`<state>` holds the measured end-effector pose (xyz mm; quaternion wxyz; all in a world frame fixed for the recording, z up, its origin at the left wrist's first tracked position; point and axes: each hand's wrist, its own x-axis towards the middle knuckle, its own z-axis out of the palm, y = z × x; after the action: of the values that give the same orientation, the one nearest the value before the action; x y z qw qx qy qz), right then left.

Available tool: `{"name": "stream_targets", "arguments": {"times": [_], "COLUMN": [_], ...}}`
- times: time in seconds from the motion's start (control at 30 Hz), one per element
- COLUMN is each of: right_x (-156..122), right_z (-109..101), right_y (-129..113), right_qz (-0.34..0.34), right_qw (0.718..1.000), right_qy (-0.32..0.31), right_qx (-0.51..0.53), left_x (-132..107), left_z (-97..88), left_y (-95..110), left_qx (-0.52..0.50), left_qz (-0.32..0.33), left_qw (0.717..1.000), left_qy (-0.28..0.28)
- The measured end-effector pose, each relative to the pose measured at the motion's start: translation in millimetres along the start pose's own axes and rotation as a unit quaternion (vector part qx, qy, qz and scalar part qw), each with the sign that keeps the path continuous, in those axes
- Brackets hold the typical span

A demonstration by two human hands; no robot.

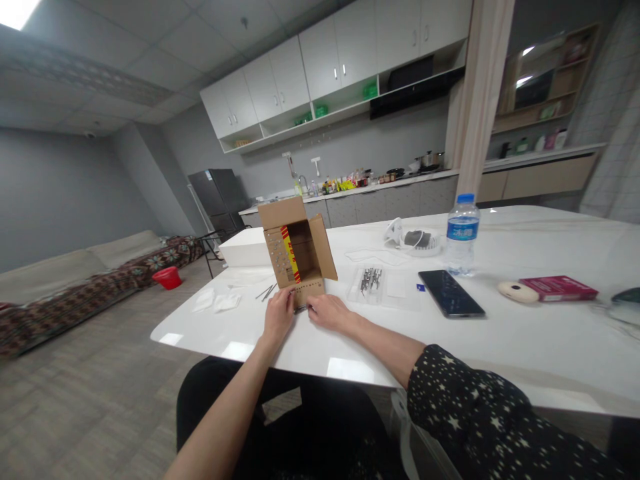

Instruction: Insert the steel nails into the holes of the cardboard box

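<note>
An open cardboard box [327, 250] stands upright on the table, its front flap [311, 291] folded down towards me with a row of small dark dots on it. On the box's left flap are rows of small silvery bits and a yellow-and-red strip. My left hand [280, 311] is closed at the left edge of the front flap, fingertips pinched together. My right hand [326, 311], fingers curled, rests at the flap's near right corner. What either holds is too small or hidden to make out. A clear plastic case [369, 283] with small metal pieces lies right of the box.
Tweezers-like metal tools [267, 292] and white tissues [227, 303] lie left of the box. To the right are a phone [450, 293], a water bottle [463, 240], a dark red box [563, 289] and a cream oval object [517, 291]. Behind stands a white box [243, 250].
</note>
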<state>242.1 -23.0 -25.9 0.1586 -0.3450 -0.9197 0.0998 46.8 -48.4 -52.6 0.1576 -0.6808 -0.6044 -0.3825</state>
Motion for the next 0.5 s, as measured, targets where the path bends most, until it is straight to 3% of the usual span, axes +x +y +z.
{"name": "stream_targets", "arguments": {"times": [0.5], "right_x": [0.5], "right_z": [0.1], "right_y": [0.3], "right_qz": [0.000], "right_qw": [1.000], "right_qy": [0.000], "right_qx": [-0.001], "left_x": [2.6], "left_z": [-0.1], "left_y": [2.9], "left_qx": [0.024], "left_qz": [0.008], "left_qw": [1.000], "left_qy": [-0.013]}}
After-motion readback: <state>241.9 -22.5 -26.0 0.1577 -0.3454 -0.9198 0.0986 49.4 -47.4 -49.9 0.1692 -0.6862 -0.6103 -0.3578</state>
